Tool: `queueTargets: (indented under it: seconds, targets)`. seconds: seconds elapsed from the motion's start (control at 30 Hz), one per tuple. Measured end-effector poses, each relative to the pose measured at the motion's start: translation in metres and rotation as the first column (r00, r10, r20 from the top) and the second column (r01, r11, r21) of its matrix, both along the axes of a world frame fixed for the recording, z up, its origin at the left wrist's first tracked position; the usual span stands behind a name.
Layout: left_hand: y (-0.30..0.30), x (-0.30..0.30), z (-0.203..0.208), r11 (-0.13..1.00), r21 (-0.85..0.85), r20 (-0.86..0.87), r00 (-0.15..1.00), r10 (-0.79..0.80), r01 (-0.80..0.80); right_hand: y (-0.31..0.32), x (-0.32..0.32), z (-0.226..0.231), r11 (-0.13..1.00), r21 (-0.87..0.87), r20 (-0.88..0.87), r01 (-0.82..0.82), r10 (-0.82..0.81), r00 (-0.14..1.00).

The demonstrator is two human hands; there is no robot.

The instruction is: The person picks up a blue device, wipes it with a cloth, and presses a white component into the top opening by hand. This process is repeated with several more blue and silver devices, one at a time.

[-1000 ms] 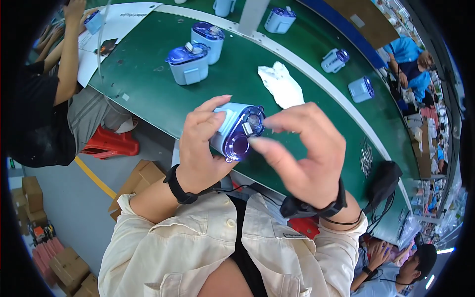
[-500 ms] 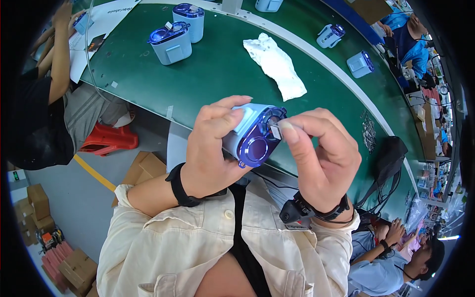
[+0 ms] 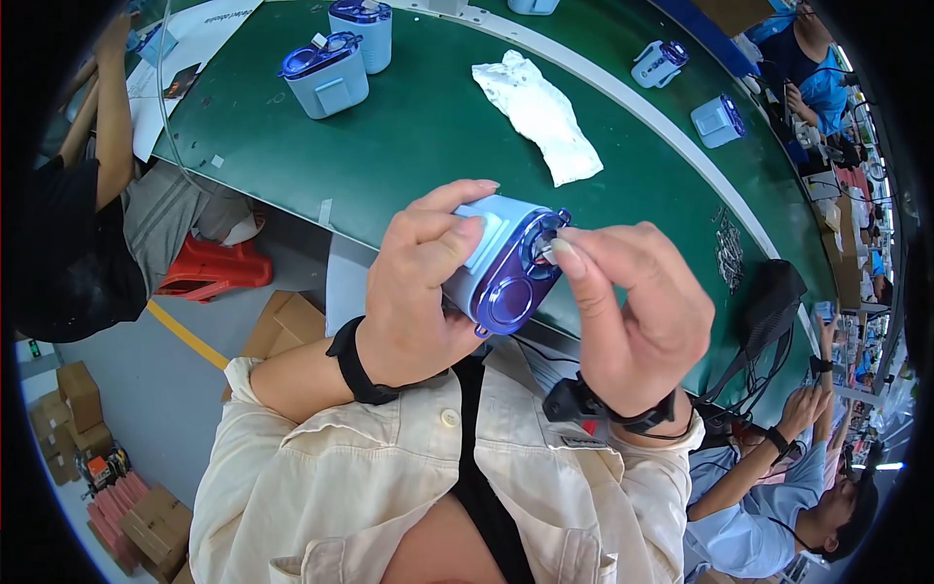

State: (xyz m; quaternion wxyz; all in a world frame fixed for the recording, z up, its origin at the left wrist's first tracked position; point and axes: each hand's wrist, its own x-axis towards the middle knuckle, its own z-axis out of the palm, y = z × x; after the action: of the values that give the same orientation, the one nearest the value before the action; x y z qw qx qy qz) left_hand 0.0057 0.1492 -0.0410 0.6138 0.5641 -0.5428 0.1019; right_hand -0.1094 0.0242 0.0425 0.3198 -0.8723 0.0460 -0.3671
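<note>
My left hand (image 3: 413, 277) is wrapped round a light-blue plastic housing (image 3: 486, 255) with a shiny purple top, holding it in front of my chest. The top is tilted towards my right and has a round lens-like disc and a round opening. At that opening, the thumb and forefinger of my right hand (image 3: 647, 307) pinch a small white piece (image 3: 549, 255), mostly covered by the fingertips. I cannot tell whether it is joined to the housing. Two similar housings, a nearer one (image 3: 329, 88) and one behind it (image 3: 368, 39), stand at the far left of the bench.
A crumpled white cloth or paper (image 3: 545, 117) lies on the green bench (image 3: 428, 127). More housings (image 3: 717, 122) stand beyond the pale rail (image 3: 671, 127). Small metal parts (image 3: 728, 255) and a black pouch (image 3: 771, 302) lie right. Co-workers sit left and right; a red stool (image 3: 219, 268) stands left.
My right fingertips have pushed closer over the round opening, and less of the white piece shows. The housing has turned slightly. A co-worker at the lower right has raised their arms.
</note>
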Motion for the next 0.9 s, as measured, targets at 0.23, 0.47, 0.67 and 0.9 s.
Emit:
queueTargets:
  seconds: [0.23, 0.47, 0.67, 0.9]
  targets:
    - [-0.004, -0.003, -0.002, 0.992, -0.060, 0.051, 0.993, 0.110, -0.107, 0.009, 0.000, -0.015, 0.968, -0.233, 0.095, 0.089, -0.068, 0.993]
    - [-0.005, 0.001, -0.001, 0.986, -0.098, 0.125, 0.982, 0.143, -0.131, 0.024, -0.002, -0.011, 0.929, -0.306, 0.062, 0.210, -0.200, 0.978]
    - [-0.005, 0.003, -0.001, 0.981, -0.137, 0.161, 0.974, 0.162, -0.140, 0.011, -0.006, -0.005, 0.889, -0.441, 0.032, 0.121, -0.119, 0.992]
    - [-0.003, 0.003, 0.000, 0.984, -0.098, 0.186, 0.969, 0.165, -0.149, 0.005, -0.007, -0.005, 0.850, -0.517, 0.022, 0.099, -0.103, 0.994]
